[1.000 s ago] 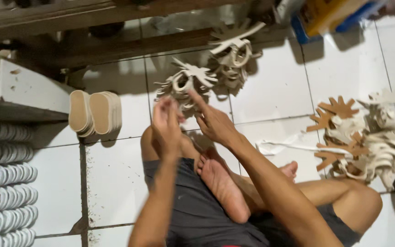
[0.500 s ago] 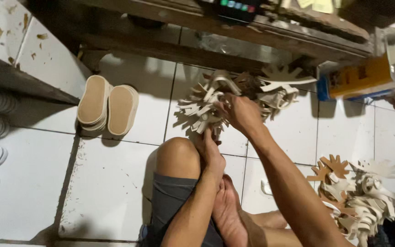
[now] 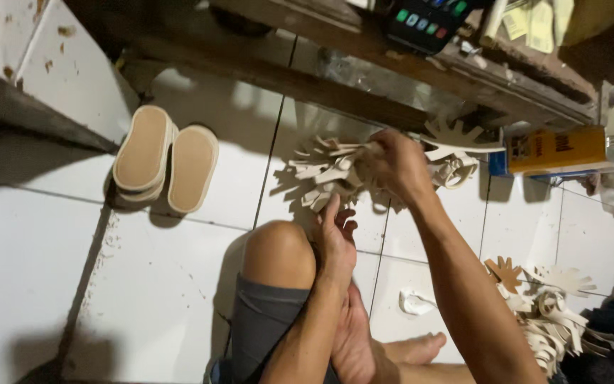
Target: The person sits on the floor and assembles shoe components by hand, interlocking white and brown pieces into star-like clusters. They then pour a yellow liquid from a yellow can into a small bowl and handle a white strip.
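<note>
A: Far left on the tiled floor [image 3: 51, 284], two tan soles [image 3: 165, 167], side by side, well apart from both hands. Any trouble there?

B: None likely. Flat on the tile, out of reach of either elbow.

A: Next, toward the middle: a bent knee [image 3: 278, 252], and just beside it the left hand [image 3: 335, 238], open, pointing upward, touching the lower edge of the bundle of pale cut-outs [image 3: 325, 174] with its tips.

B: Barely supporting, by the look of it. Not clamped on anything. Probably the weak spot.

A: Then the right hand [image 3: 396, 167], closed around the right end of that bundle, just above the floor in front of the knee.

B: Slightly blurred, so hard to judge how tight. Lots of thin pronged pieces, gripped at one end only. Could fan out, slide loose, scatter over the tile or snag on one another.

A: Above that, a dark wooden shelf [image 3: 364, 50], with a calculator [image 3: 428, 21] at its edge.

B: Close to the knuckles. Some risk of striking the wood on any upward swing.

A: Farther right, a yellow box [image 3: 556, 149], and lower down a second heap of cut-outs [image 3: 548, 316] beside the leg.

B: Easy to muddle with anything dropped. Also a white scrap [image 3: 417, 302] near the bare foot [image 3: 413, 348], possibly slippery underfoot.
</note>
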{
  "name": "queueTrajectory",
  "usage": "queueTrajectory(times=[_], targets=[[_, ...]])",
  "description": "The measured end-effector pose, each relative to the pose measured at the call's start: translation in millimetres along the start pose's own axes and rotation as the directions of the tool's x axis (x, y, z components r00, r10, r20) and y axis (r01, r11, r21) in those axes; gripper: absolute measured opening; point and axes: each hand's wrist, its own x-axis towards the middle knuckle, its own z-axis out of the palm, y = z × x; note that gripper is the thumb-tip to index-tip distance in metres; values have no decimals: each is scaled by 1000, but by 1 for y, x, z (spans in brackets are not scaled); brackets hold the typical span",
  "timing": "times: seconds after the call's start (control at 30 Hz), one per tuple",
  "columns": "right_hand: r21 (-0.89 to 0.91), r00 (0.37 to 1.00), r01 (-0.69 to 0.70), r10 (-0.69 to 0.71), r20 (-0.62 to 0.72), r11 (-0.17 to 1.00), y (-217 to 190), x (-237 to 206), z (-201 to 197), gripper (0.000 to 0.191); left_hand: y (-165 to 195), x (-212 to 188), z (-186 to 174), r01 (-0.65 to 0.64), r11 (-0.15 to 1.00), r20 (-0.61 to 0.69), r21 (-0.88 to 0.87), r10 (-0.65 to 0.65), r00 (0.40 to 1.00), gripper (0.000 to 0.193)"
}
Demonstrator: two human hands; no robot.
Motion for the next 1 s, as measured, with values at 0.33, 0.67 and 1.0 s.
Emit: queueTrajectory(times=[0.33, 0.67, 1.0], targets=[[681, 961, -124, 257, -97, 722, 10, -61, 34, 45, 8, 15, 14, 33, 997, -46, -72, -36, 998, 34], [590, 984, -13, 116, -136, 808, 12, -63, 28, 20, 15, 11, 23, 21, 998, -34, -57, -23, 999, 28], [725, 979, -189, 188, 84, 662, 4, -53, 18, 16, 18, 10, 20, -93, 981, -30, -170, 89, 996, 28]])
